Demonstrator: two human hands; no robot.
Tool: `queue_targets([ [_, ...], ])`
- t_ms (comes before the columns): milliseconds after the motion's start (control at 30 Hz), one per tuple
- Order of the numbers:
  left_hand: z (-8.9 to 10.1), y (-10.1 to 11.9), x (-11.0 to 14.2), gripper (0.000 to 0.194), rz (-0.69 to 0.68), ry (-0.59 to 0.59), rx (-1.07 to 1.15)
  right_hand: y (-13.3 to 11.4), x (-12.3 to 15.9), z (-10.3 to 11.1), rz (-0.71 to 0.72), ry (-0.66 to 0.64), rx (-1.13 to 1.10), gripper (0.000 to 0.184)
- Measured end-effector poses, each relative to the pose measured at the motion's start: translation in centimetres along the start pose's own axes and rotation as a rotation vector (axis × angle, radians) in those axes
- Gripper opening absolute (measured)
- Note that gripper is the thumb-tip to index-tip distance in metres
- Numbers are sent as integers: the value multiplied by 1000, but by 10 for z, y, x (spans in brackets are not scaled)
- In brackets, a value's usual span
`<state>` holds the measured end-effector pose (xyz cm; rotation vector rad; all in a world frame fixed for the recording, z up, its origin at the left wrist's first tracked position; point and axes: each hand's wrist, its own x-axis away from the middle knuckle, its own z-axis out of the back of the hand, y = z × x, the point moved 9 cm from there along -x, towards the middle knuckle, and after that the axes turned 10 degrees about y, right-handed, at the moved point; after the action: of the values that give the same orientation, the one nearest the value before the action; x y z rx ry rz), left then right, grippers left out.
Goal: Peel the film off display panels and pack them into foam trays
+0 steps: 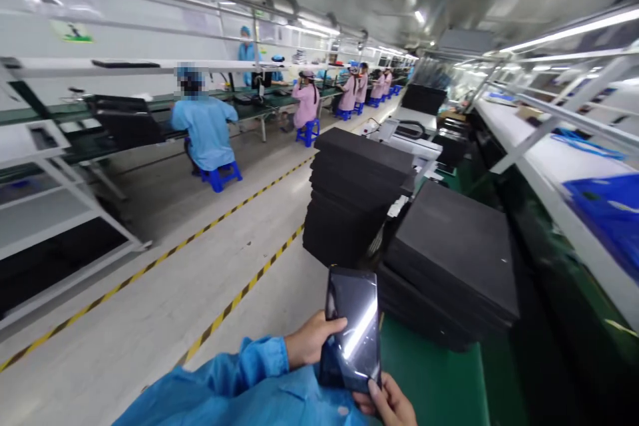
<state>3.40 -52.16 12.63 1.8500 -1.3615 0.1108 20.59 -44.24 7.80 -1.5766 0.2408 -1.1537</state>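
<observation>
Btwn both hands, at the grip itself: dark flat device (351,329), glossy face up, tilted slightly, w/ a bright light streak reflected diagonally across it. L hand (313,339) has it by the L edge, thumb flat on the face, fingers mostly hidden behind. R hand (385,401) pinches the bottom R corner, thumb on front, other fingers curled under. Both grips narrow, closed on the same device. Blue sleeve (264,359) behind the L wrist.

Just beyond the grip: tall stack of black slabs (349,213), edges uneven. R of the grip, nr: 2nd black stack (454,246), lower, on green surface (432,379) that runs beside the R hand. Past both stacks, pale machine (414,146). Far R of grip: white bench (539,153) w/ blue sheet-like item (609,206), exact type can't tell.

L of grip: grey floor (279,286), 2 yellow/black tape lines (244,289). Well L, white rack (54,213). Ahead-L of grip, well apart: co-worker in blue smock (204,130), back turned, on blue stool (220,176); beyond, co-workers in pink (305,105), seated along the line.
</observation>
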Motion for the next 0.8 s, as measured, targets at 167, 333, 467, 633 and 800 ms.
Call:
queue_targets([
  [167,-4,-13,-3,56,29,80,-59,-6,4,3,27,-96,-29,63],
  [333,2,-6,-6,56,22,117,-87,-1,-1,-2,82,-2,-99,63],
  [467,-3,-1,-7,53,41,72,-105,-5,-1,-6,71,-30,-108,64],
  [633,-18,-5,-3,53,111,-28,-86,-33,11,0,117,2,-139,56],
  [800,-20,-12,-4,55,153,-62,-42,-45,19,-2,143,6,-185,53],
])
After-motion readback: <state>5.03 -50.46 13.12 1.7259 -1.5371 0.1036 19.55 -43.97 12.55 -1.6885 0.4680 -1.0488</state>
